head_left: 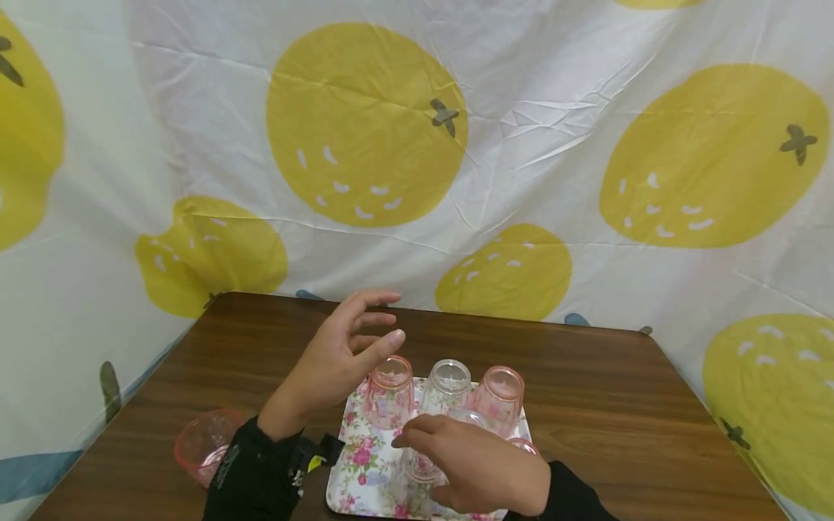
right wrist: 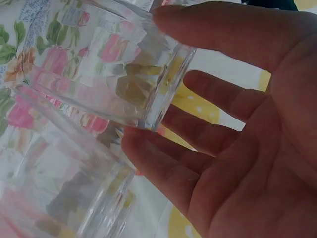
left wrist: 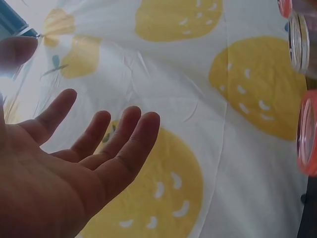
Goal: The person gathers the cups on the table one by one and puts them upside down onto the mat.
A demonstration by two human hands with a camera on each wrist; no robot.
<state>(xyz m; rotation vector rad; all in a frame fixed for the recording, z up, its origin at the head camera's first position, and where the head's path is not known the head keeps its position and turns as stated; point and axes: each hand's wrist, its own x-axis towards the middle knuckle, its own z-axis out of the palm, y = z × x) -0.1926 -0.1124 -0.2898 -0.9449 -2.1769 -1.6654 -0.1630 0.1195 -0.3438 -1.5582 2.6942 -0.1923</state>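
My right hand (head_left: 478, 463) reaches over the floral tray (head_left: 342, 499). Its thumb and fingertips span the thick base end of a clear glass (right wrist: 114, 64), one on either side. A second clear glass (right wrist: 64, 183) stands close by in the right wrist view. My left hand (head_left: 335, 354) is raised at the tray's left side, fingers spread and palm bare in the left wrist view. Just beyond it, a pink glass (head_left: 389, 398) stands upside down. Another clear glass (head_left: 449, 380) and a second pink glass (head_left: 502, 398) stand inverted along the back.
A separate pink glass (head_left: 205, 445) is on the brown wooden table (head_left: 606, 420), left of the tray and partly behind my left sleeve. The rim of one more pink glass (head_left: 524, 445) shows past my right hand. A lemon-print cloth (head_left: 521, 166) hangs behind the table.
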